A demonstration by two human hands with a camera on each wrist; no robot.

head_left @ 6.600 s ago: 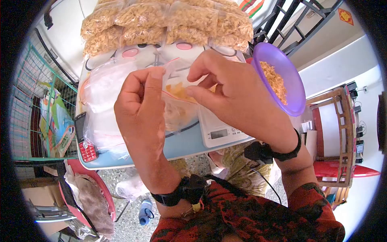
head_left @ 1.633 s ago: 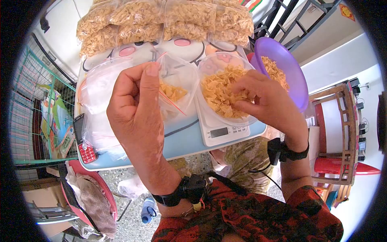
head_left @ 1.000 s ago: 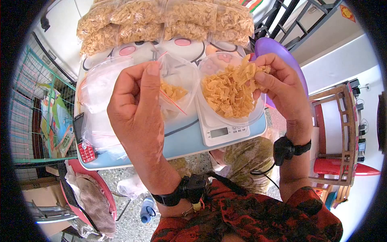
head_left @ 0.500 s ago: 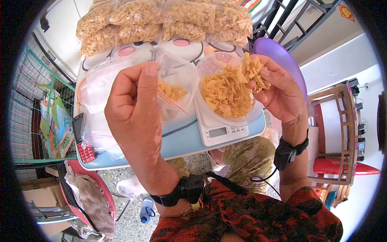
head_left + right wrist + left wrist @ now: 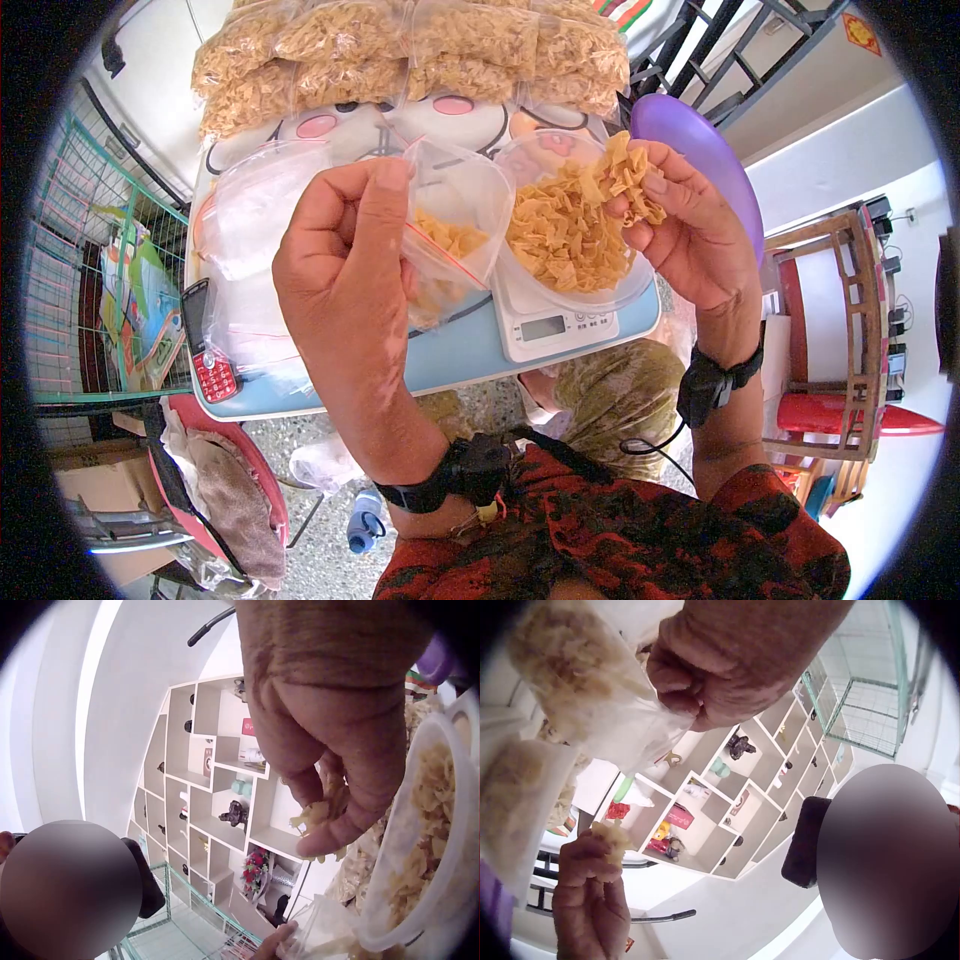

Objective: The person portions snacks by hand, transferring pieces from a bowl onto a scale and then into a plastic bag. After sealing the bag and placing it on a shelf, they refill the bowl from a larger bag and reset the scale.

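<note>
A clear zip bag [image 5: 455,235] with a red seal line and some yellow flakes inside hangs from my left hand [image 5: 345,270], which pinches its top edge. My right hand [image 5: 700,225] grips a clump of flakes [image 5: 628,175] above the right rim of a clear bowl [image 5: 519,262]. That bowl, full of flakes, stands on a white scale [image 5: 556,336]. In the right wrist view, the flakes [image 5: 319,821] stick out between the fingers and thumb of my right hand [image 5: 330,705]. My left hand [image 5: 727,660] holds the bag [image 5: 630,720] in the left wrist view.
Filled bags [image 5: 465,40] are piled along the table's back. Flat empty bags [image 5: 262,250] and a red phone [image 5: 215,375] lie at the left. A purple basin [image 5: 715,165] stands beyond my right hand. A blue bottle [image 5: 365,522] is on the floor.
My right hand has come out of the bowl with a clump of flakes, now held over the rim. My left hand has shifted slightly right with the bag, which now overlaps the bowl's left edge.
</note>
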